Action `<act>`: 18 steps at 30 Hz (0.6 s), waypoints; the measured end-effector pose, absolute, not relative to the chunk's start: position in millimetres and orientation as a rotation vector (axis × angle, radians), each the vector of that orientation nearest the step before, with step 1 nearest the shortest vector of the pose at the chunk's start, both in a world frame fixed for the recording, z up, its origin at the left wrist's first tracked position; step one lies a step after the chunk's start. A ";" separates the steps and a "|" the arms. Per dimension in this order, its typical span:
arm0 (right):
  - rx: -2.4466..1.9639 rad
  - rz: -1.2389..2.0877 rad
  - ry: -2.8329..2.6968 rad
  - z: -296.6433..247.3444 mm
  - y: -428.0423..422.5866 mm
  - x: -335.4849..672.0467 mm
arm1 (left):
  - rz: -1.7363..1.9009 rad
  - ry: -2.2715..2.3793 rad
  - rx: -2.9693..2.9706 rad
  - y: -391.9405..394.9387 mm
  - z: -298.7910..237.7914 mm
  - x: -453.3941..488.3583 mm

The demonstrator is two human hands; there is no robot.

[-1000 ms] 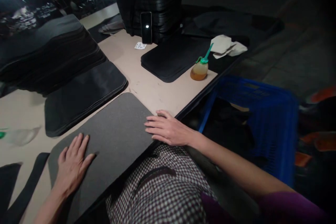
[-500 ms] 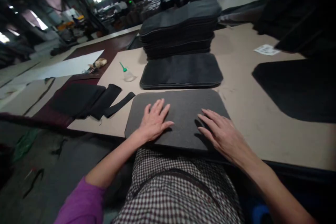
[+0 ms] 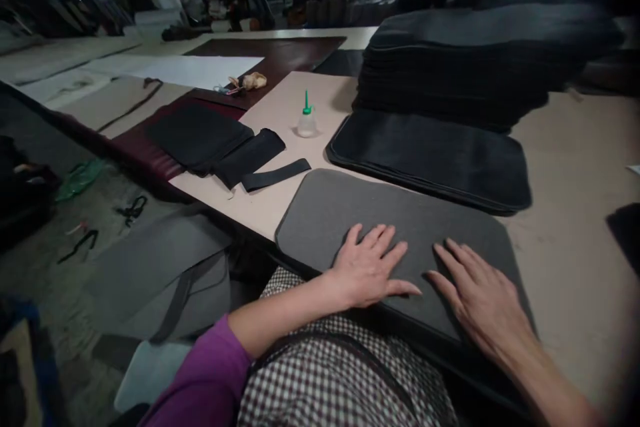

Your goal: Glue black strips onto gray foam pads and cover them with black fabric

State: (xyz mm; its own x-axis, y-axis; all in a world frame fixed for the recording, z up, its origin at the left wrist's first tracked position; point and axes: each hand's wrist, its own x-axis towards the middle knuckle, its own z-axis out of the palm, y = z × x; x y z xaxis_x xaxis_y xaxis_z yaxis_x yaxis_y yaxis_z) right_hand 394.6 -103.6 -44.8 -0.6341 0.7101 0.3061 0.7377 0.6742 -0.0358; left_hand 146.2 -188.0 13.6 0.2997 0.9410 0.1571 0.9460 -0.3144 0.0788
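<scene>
A dark grey sheet with rounded corners [image 3: 345,207] lies flat at the table's front edge. My left hand [image 3: 367,267] rests palm down on its middle, fingers spread, holding nothing. To the right, my right hand [image 3: 480,287] lies on the same sheet, its fingers stretched out and nothing in them. Just beyond the sheet is a low pile of black rounded panels [image 3: 430,153]. Behind that pile rises a tall stack of similar black panels [image 3: 465,73].
A small clear bottle with a green spout [image 3: 307,121] stands on the beige tabletop [image 3: 575,260]. Black fabric pieces [image 3: 200,137] and a black strip [image 3: 276,175] lie to the left. Grey sheets [image 3: 150,267] lie low beside the table. A crumpled tan item [image 3: 254,81] sits farther back.
My view has swung left, so the table's things appear farther right. Both hands stay flat on the grey sheet, and the right fingers now lie closer against it.
</scene>
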 end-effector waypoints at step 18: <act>-1.335 -0.089 -2.482 -34.9 -110.3 398.4 | -0.314 -1.864 -2.542 -182.0 10.5 117.5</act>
